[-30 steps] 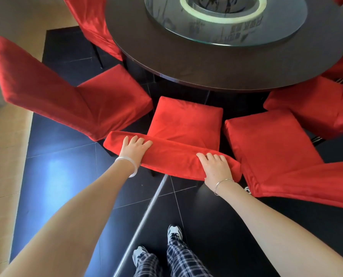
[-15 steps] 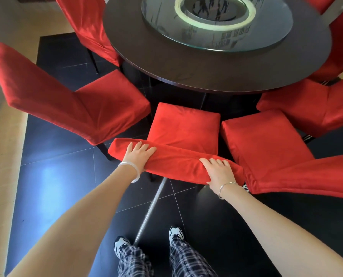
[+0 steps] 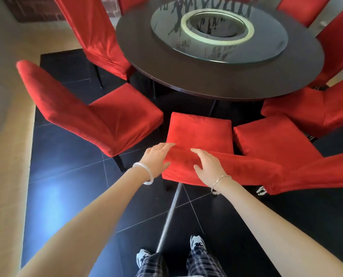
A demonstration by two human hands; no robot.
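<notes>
1. No text, brand, number or sign is showing clearly enough to be read anywhere in the head view.
2. The glass turntable (image 3: 266, 43) on the tabletop (image 3: 206, 84) is reflecting dark strokes that look a little like lettering. They are coming through warped and broken, so no word or character is making itself out.
3. A small black-and-white mark (image 3: 261, 190) is peeking out at the lower edge of the red chair back (image 3: 236, 170), close to the floor. It is appearing too small and blurred to tell whether it is a logo or a label.
</notes>
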